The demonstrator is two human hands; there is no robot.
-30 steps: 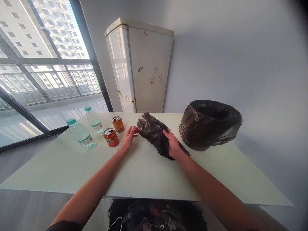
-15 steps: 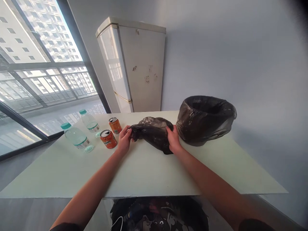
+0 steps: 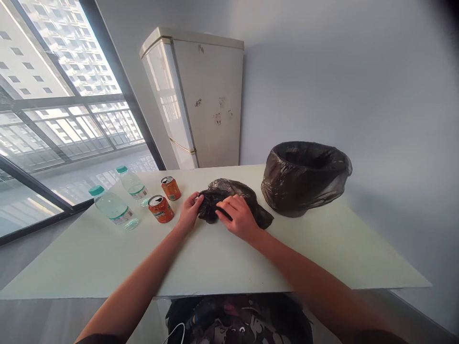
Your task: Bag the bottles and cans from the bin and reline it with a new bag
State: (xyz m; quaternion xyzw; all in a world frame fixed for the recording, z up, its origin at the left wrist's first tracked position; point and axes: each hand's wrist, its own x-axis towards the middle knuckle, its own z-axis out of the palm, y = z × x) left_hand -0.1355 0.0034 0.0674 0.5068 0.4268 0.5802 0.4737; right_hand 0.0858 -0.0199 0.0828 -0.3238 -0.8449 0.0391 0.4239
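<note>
Pale lettering slants across the orange front of the nearer can point(image 3: 161, 209), with a touch of green, but it is too small to read for certain; the farther can point(image 3: 170, 188) matches it in colour and shows a small green patch low on its side. Both stand upright, metal tops up, each with a dark mouth opening. Left of them are two clear plastic bottles, the nearer bottle point(image 3: 113, 208) and the farther bottle point(image 3: 132, 184), ribless at the shoulder and shiny at the base, each with a mint-green screw cap and a band-like label edged in green, whose pale block of print is illegible. The black plastic bag point(image 3: 233, 186) lies crumpled on the smooth, pale worktop point(image 3: 215, 267) in front of the person — thin, glossy film, full of creases and loosely puffed at the back. The left hand point(image 3: 189, 210) has its fingers clamped on the bag's bunched left end, thumb pressed against forefinger; the right hand point(image 3: 238, 217) lies over the bag's middle with fingers curled, and whether they grip the film I cannot tell. To the right, near the bag, a round bin point(image 3: 297, 191) stands wrapped in similar wrinkled black film, its mouth open. Behind rises a white refrigerator point(image 3: 210, 100) with gold-toned trim and brownish, flaking marks on its flat side
</note>
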